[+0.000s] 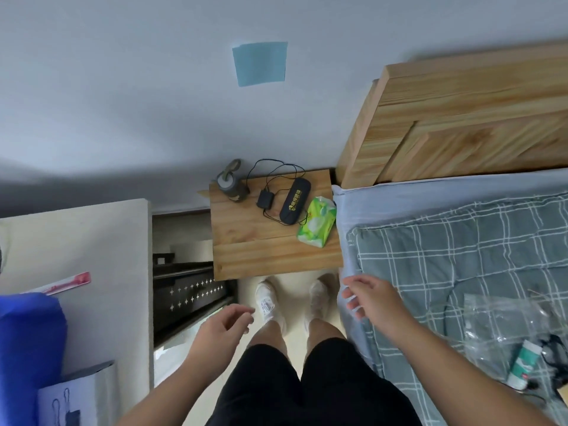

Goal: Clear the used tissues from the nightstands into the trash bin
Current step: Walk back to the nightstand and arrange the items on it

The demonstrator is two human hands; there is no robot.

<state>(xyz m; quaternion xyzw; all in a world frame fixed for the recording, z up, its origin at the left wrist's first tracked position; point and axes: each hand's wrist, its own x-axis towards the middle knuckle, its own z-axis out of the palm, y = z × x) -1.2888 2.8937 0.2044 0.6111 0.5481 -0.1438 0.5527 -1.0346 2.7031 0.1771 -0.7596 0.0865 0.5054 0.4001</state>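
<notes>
One bed [445, 241], plaid-covered, is filling the right side. One wooden nightstand [261, 250] is standing against the wall, just beside it. Two hands are hovering nearer the camera, both holding nothing: left hand [222, 325] loosely curled, right hand [372, 296] with fingers spread. Four items are lying on the nightstand: one green tissue pack [316, 222] at its right edge, one black case [294, 202], one grey canister [230, 186], one corded black adapter [265, 199].

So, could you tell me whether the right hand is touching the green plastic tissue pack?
Apart. The head view shows the right hand short of the wooden nightstand, with bare wood between its fingers and the green plastic tissue pack.
</notes>
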